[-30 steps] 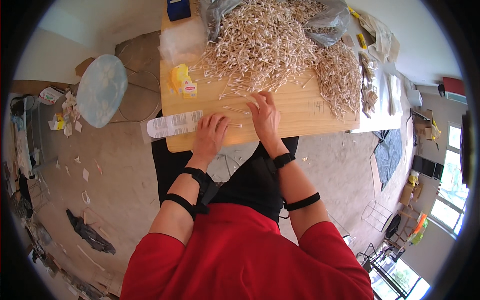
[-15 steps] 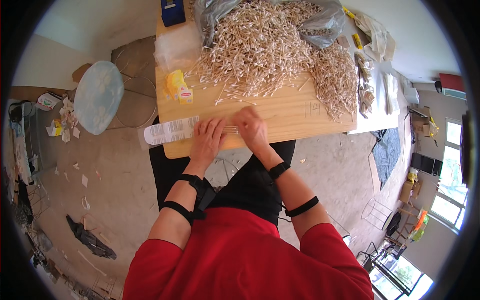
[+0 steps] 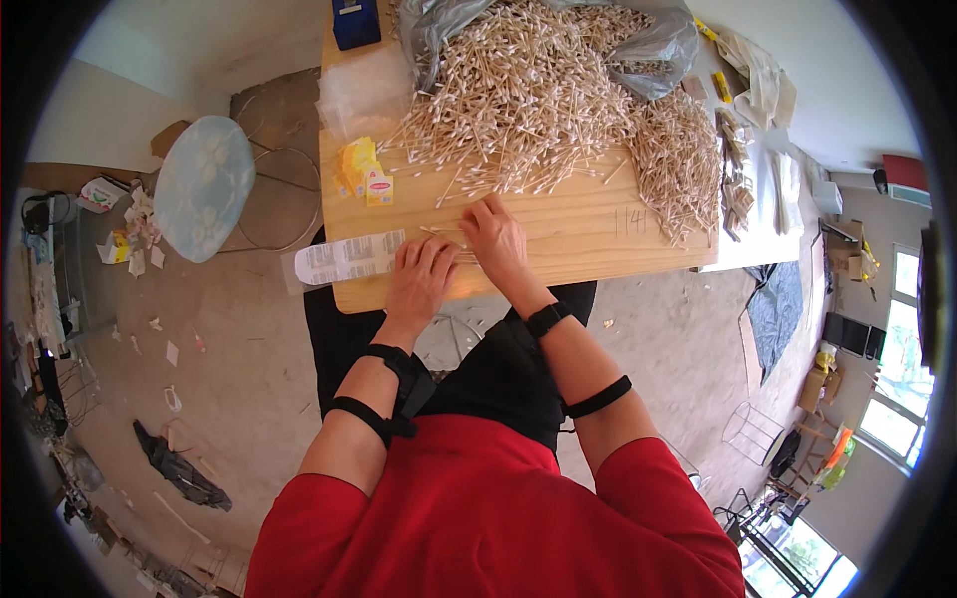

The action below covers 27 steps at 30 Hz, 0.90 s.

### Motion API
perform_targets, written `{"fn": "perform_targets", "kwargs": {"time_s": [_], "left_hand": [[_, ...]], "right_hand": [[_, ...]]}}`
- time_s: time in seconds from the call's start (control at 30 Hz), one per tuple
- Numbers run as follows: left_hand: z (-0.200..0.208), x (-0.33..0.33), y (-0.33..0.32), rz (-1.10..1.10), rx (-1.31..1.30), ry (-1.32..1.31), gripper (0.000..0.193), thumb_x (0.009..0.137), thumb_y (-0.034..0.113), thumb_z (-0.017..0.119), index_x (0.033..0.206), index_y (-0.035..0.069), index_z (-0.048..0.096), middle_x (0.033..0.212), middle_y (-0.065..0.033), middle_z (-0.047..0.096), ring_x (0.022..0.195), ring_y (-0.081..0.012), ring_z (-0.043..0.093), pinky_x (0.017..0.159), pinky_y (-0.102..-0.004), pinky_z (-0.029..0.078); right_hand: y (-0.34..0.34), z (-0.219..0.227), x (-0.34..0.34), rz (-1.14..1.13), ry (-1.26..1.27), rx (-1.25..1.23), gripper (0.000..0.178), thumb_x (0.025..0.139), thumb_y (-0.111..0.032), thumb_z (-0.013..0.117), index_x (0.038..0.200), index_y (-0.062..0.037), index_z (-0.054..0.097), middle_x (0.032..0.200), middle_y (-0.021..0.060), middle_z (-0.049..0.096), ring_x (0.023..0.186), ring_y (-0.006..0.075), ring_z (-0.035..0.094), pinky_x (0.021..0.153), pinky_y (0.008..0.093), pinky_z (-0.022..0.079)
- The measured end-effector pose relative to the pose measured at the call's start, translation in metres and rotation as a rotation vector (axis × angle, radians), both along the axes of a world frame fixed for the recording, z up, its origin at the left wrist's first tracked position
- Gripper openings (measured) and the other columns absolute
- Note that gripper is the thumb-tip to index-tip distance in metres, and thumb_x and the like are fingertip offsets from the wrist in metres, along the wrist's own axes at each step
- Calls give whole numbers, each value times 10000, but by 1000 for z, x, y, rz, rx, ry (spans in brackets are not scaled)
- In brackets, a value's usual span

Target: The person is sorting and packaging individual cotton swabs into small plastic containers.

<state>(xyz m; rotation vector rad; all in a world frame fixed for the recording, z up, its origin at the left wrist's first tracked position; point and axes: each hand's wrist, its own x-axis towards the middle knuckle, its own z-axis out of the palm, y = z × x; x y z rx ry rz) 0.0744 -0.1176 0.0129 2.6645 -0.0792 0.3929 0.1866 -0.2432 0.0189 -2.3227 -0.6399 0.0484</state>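
A flat clear plastic bag with a white printed card in it lies along the table's near left edge. My left hand rests over the bag's right end, fingers bent and close together, gripping it there. Just right of it, my right hand is closed, its thumb and fingers pinched on cotton swabs. A few swabs show between the two hands; the fingers hide how many there are. Beyond my hands rises a big loose heap of cotton swabs with wooden sticks and white tips.
Small yellow cards and a stack of clear bags lie at the table's left. Behind them stands a blue box. Grey plastic sheeting lies around the heap. A pale blue oval stool stands left of the wooden table.
My right hand has moved slightly up and away from me, and its fingers have gone from blurred to a clear pinch. My left hand stays on the bag. The whole view has shifted slightly.
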Motion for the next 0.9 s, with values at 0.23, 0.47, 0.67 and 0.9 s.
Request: {"fn": "perform_targets", "kwargs": {"time_s": [0.23,0.47,0.67,0.9], "left_hand": [[-6,-1,2,12,20,-25,371,805,142,717,1143,114,568,1156,-60,548,1131,-280,516,983,-432,407],[-6,-3,0,18,6,-4,411,805,136,720,1171,93,537,1198,-74,539,1188,-283,496,1038,-445,377],[-8,-3,6,-2,53,-1,467,811,127,705,1244,90,535,1263,-63,523,1248,-267,471,1106,-449,337],[-5,1,0,-27,3,6,468,792,121,708,1230,104,546,1236,-59,532,1235,-269,476,1091,-444,357]], "right_hand": [[4,-2,-4,1,162,143,108,857,-103,645,941,-41,619,950,163,581,859,391,616,723,463,516],[-1,-1,-13,193,-50,105,138,811,-57,659,944,-35,635,981,131,570,946,363,591,786,417,518],[-15,6,-13,194,-51,17,103,833,-74,683,928,-52,649,933,109,597,852,339,624,678,429,517],[-3,0,37,57,-116,-74,40,861,-106,641,887,-75,642,948,113,602,815,347,632,667,441,519]]}}
